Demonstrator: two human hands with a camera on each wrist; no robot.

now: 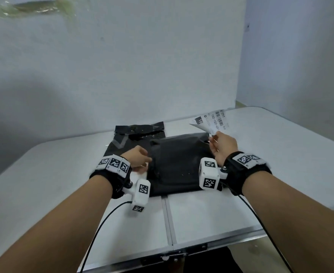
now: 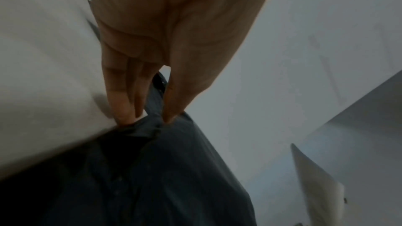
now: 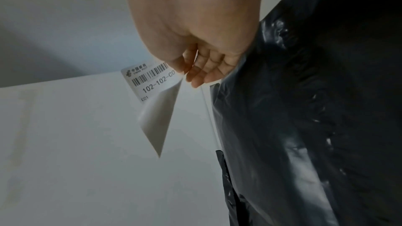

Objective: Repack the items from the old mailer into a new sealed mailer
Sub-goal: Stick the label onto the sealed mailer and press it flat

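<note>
Meanwhile, at a white folding worktop (image 1: 241, 209) set against a pale wall, your right hand (image 1: 222, 145) pinches a white shipping label (image 1: 209, 122) between thumb and fingertips and holds it in the air above the far right corner of a black mailer (image 1: 179, 164); a barcode and the figures 102-102 show on its face, and one corner curls over. Your left hand (image 1: 137, 159) pinches the crumpled left edge of that black mailer, thumb on one side and fingers (image 2: 121, 106) on the other, at the worktop surface. A second black mailer (image 1: 134, 138), flatter and creased, lies partly under the first and sticks out toward the wall. Both wrists wear black straps with white marker blocks.
</note>
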